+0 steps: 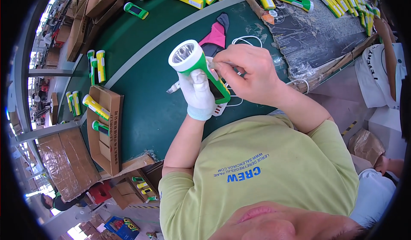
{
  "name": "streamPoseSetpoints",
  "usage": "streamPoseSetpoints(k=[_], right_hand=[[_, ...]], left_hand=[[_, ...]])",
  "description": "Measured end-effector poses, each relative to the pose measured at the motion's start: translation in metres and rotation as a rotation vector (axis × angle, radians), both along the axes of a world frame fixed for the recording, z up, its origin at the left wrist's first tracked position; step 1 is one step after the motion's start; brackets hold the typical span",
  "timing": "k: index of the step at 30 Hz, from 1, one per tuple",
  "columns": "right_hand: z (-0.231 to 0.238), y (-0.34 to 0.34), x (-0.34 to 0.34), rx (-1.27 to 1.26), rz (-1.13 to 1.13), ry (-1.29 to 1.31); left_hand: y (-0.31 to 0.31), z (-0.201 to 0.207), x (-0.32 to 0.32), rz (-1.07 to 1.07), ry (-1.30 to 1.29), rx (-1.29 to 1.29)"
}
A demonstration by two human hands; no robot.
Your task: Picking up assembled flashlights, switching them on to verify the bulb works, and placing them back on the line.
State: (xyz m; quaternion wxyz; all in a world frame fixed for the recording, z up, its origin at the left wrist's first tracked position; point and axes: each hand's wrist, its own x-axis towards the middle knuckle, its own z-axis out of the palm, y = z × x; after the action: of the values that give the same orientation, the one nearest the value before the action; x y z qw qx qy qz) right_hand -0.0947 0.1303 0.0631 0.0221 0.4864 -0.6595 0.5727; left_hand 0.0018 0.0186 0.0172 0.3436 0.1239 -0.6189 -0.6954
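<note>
Smooth green tabletop (pixel 150 111) lies open leftward to a cardboard box (pixel 115 131), with the near edge close by my shirt (pixel 274 163). My knit-gloved left hand (pixel 198 93) wraps a green flashlight (pixel 217 90), its round white head toward the far left; just right of it, my bare right hand (pixel 252 71) pinches thumb to forefinger, on what I cannot tell.

Gloved left (pixel 198 96) and bare right hands (pixel 253 71) touch a green-and-white flashlight (pixel 198 64)

bright light | far-left glare | edges curved | corners black
</note>
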Motion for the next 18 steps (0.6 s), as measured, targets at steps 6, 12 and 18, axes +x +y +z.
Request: streamPoseSetpoints(k=[6, 12, 18], right_hand=[[-0.002, 0.000, 0.001, -0.057, -0.152, 0.316], [-0.004, 0.023, -0.003, -0.116, -0.197, 0.186], [0.008, 0.061, -0.030, -0.170, -0.066, -0.151]], left_hand=[[-0.019, -0.003, -0.008, -0.215, -0.084, 0.231], [-0.029, -0.017, -0.023, -0.425, -0.074, 0.499], [-0.066, -0.011, -0.005, -0.488, -0.332, 0.810]])
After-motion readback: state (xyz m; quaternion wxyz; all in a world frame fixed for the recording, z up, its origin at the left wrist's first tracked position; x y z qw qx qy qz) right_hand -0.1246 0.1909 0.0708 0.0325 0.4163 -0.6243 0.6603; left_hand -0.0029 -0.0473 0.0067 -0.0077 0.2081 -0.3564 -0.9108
